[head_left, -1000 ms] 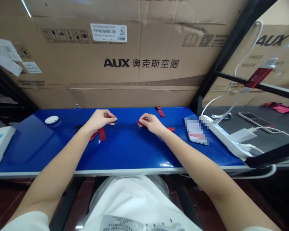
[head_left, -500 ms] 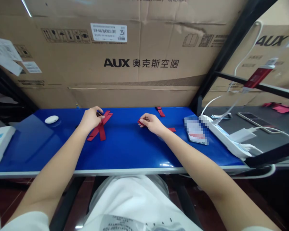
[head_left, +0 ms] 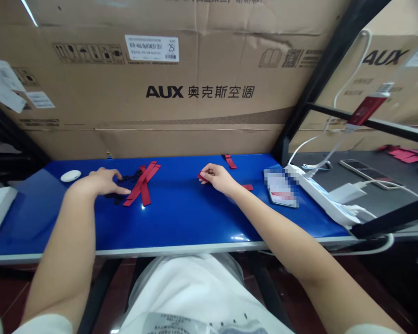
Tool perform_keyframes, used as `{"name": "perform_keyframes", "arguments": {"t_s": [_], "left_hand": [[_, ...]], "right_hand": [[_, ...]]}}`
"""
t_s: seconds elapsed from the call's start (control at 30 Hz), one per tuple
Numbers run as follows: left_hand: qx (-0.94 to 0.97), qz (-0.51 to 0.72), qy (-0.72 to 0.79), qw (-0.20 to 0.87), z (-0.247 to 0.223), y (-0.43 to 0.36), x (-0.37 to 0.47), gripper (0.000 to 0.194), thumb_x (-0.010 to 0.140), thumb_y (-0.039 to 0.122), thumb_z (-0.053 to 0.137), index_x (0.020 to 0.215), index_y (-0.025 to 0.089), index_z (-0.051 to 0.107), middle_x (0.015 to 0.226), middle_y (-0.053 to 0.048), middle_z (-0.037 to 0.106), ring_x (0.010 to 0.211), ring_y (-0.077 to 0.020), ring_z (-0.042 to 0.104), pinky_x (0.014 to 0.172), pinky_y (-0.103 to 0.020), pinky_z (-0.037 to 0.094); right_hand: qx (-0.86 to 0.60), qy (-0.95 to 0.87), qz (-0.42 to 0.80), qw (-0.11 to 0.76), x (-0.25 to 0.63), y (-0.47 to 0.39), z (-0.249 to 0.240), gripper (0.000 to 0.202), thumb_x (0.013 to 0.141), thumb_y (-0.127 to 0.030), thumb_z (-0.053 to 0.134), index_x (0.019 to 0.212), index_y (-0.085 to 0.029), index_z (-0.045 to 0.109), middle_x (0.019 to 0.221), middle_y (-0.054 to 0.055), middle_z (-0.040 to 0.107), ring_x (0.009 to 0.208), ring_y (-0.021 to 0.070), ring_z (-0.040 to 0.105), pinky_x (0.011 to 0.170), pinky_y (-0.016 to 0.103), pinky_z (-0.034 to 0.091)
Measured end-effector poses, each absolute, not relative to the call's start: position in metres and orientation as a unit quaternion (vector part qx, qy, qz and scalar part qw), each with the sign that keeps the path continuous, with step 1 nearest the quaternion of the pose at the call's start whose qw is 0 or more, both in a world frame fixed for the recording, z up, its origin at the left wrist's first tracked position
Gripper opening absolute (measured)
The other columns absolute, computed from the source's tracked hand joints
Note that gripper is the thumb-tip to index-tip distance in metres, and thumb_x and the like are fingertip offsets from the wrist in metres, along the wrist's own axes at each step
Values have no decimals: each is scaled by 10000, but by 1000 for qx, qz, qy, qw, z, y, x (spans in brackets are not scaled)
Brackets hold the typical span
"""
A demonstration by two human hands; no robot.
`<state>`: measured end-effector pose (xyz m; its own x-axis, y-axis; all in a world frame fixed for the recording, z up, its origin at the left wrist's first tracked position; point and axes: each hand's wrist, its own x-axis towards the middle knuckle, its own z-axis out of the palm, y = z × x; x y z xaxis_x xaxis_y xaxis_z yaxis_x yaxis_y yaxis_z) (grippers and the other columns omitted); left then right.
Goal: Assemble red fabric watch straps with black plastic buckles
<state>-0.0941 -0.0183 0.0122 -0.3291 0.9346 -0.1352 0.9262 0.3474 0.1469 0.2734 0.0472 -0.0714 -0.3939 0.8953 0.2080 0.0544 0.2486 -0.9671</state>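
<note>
My left hand (head_left: 106, 182) is over the left part of the blue table, thumb and fingers apart, nothing held. Beside it lie thin black pieces (head_left: 115, 198), partly hidden by the hand. Several red strips (head_left: 144, 186) lie crossed just right of my left thumb. Near the middle, my right hand (head_left: 214, 176) pinches a small red piece (head_left: 201, 176), mostly covered by the fingers. A red strip with a black end (head_left: 231, 161) lies near the table's back edge. Another red strip (head_left: 247, 187) shows behind my right wrist.
A phone (head_left: 281, 189) lies right of my right hand, beside a white power strip (head_left: 322, 197) with cables. A white oval object (head_left: 70, 176) is at the left. A large cardboard box (head_left: 195, 111) stands behind the blue table (head_left: 181, 222).
My left hand has moved left off the red strips, its fingers have spread, and the black pieces now show. My right hand stays nearly in place. The view has shifted slightly.
</note>
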Motion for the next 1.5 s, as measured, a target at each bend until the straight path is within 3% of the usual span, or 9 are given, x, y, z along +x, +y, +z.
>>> {"name": "perform_keyframes", "arguments": {"t_s": [0.07,0.17,0.33,0.67,0.87,1.07,1.17,1.33,1.5], "left_hand": [[544,-1,820,179,11,-28,-100,732,362,531,864,989,220,649,1109,-145,656,886,-329,664,653,-358,552],[530,24,797,290,1,-34,-104,596,320,441,886,801,228,606,831,-81,670,708,-271,670,557,-316,549],[519,64,778,349,-6,-30,-103,429,348,326,872,622,225,558,546,-13,605,532,-237,641,509,-303,525],[538,72,790,284,-11,-16,-111,360,389,322,835,643,220,602,588,-66,679,642,-269,696,571,-283,523],[554,110,777,278,-5,-17,-103,331,421,267,822,635,208,576,558,-57,668,546,-254,672,486,-274,489],[577,324,712,234,-2,-16,-60,392,480,329,858,770,164,652,637,-43,686,603,-230,680,585,-316,548],[592,476,560,331,-12,-12,-6,466,545,398,853,883,142,659,778,-62,708,742,-222,697,731,-378,585],[600,483,470,431,-33,-9,59,424,568,352,861,864,130,655,750,-32,665,708,-182,680,730,-395,599],[591,461,447,489,-41,-5,72,385,596,295,848,880,127,650,732,-26,653,714,-171,676,720,-363,599]], "right_hand": [[-358,-670,494,422,273,48,-71,195,795,-329,682,796,-176,561,707,25,674,613,129,630,644,266,512],[-362,-671,491,421,274,48,-71,207,788,-336,692,794,-175,562,711,30,675,617,132,632,648,272,515],[-360,-671,493,420,275,47,-71,188,800,-328,676,797,-177,563,711,29,673,614,130,631,646,273,516],[-359,-684,486,409,275,44,-70,177,805,-316,669,804,-170,569,731,43,678,632,137,631,666,286,516],[-359,-680,492,408,276,46,-71,200,794,-337,686,793,-174,570,720,39,676,624,138,631,657,286,515],[-357,-719,446,396,272,38,-67,134,833,-282,625,788,-177,555,717,31,655,622,129,616,624,261,508],[-348,-740,433,378,267,29,-63,127,852,-299,595,810,-184,560,709,24,646,586,120,590,559,239,489],[-325,-744,452,370,260,19,-57,140,856,-325,571,833,-189,555,674,8,635,542,112,552,491,219,433],[-309,-752,440,381,258,21,-60,93,844,-273,551,821,-183,555,696,9,636,653,134,612,615,247,469]]}}
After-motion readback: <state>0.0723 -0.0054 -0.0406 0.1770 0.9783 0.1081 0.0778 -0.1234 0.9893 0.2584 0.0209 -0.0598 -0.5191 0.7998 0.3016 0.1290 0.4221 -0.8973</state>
